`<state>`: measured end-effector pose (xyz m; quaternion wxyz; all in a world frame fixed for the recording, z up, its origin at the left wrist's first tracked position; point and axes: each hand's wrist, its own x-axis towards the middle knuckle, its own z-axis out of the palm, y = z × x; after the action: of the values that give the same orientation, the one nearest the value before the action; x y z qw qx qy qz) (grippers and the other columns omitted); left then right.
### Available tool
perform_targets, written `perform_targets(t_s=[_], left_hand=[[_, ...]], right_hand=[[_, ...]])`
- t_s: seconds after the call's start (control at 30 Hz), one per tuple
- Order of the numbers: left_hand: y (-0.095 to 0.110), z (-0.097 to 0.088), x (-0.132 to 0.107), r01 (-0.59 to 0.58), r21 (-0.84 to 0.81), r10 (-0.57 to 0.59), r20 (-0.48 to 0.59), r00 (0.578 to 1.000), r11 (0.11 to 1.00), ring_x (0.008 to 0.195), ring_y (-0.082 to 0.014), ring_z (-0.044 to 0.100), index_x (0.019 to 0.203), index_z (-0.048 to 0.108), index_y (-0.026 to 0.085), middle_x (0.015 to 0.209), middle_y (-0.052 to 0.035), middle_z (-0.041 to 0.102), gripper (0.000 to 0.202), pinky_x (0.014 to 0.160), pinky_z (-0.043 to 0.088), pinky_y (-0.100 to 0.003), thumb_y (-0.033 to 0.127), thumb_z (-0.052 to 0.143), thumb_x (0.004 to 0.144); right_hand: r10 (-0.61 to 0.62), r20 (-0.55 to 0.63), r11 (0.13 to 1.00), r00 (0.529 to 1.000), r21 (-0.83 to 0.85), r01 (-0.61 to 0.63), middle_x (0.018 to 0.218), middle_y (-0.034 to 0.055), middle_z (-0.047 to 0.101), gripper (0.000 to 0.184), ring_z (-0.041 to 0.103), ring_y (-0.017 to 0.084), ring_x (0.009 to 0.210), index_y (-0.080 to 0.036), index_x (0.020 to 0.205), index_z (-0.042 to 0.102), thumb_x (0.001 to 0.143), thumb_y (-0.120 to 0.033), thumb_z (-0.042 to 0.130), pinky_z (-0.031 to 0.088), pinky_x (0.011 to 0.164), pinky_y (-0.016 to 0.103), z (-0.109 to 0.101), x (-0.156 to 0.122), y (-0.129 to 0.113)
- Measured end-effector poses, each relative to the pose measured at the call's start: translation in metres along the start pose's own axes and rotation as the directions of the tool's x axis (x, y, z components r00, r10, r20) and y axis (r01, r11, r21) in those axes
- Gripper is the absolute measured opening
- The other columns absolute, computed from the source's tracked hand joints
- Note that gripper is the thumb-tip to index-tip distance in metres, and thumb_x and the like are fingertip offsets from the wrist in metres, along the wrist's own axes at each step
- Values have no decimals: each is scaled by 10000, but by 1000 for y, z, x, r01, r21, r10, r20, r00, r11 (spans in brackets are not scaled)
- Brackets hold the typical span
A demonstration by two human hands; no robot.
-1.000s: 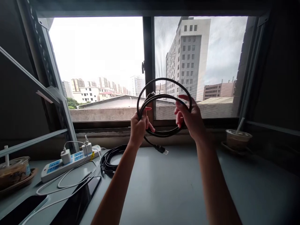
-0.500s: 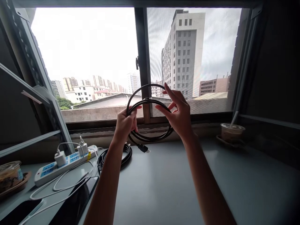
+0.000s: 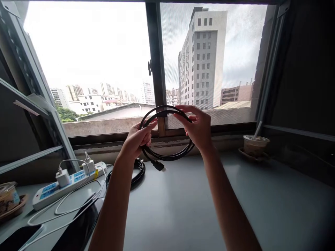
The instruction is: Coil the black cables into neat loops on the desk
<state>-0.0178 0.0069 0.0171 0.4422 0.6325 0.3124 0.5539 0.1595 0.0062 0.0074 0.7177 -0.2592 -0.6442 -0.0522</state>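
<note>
Black cable coil [image 3: 169, 158] well above desk [image 3: 183, 209]

Black cable coil [image 3: 167, 155]; white power strip [image 3: 56, 186], blue sockets.

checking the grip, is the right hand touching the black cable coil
Touching. The head view shows the right hand with its fingers closed on the top of the black cable coil, and the loop runs down behind the palm.

2 bare forearms [image 3: 115, 202], slim and uncovered as far as the view reaches, end in the left hand [image 3: 136, 138] and right hand [image 3: 201, 129]. The fingernails [image 3: 154, 121] look longish, possibly varnished pink-red, though backlight blurs them.
</note>
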Motion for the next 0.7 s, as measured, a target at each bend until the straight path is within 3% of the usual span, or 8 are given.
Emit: perform_targets(t_s=[0.17,0.3,0.4,0.5,0.6,0.7], left_hand=[[0,1,1,-13,16,12,42,999,1000,341,-13,178,657,437,187,403,114,269,395,316,146,-145,442,738,654],[-1,4,3,-88,29,89,-27,996,996,332,-16,178,590,400,188,420,94,258,441,315,102,-171,535,643,714],[1,7,1,-127,89,135,-97,986,988,328,-21,189,781,540,199,432,99,275,334,316,101,-176,498,670,708],[5,10,-2,-184,128,202,-139,970,975,327,-30,242,1055,530,247,451,95,353,434,316,109,-170,478,671,716],[7,12,-4,-213,153,227,-81,971,965,332,-30,264,1008,576,236,474,72,394,361,311,108,-172,481,632,749],[5,13,-3,-218,204,229,-35,973,955,344,-33,274,987,598,215,478,58,407,343,312,135,-171,486,599,775]], right_hand=[[-21,64,999,998,-48,24,939,-6,678,137,630,142,860,-231,950,647,828,-268,597,456,611,233,4,1,9],[-36,125,999,991,-26,40,929,-3,678,150,625,130,868,-210,973,616,827,-226,588,473,681,231,7,1,11],[-33,180,999,983,14,31,922,3,672,227,623,122,799,-199,974,608,790,-328,632,487,651,225,7,-1,5],[-18,224,999,974,51,7,1007,10,664,292,627,130,854,-214,1017,609,779,-381,635,504,690,235,7,-1,-1],[-24,214,999,976,41,16,1026,15,663,237,621,140,911,-216,1007,633,827,-362,585,500,737,250,6,1,-3],[-25,186,995,982,-86,41,957,13,667,215,615,145,868,-211,975,661,844,-356,572,484,715,255,3,2,-2]])
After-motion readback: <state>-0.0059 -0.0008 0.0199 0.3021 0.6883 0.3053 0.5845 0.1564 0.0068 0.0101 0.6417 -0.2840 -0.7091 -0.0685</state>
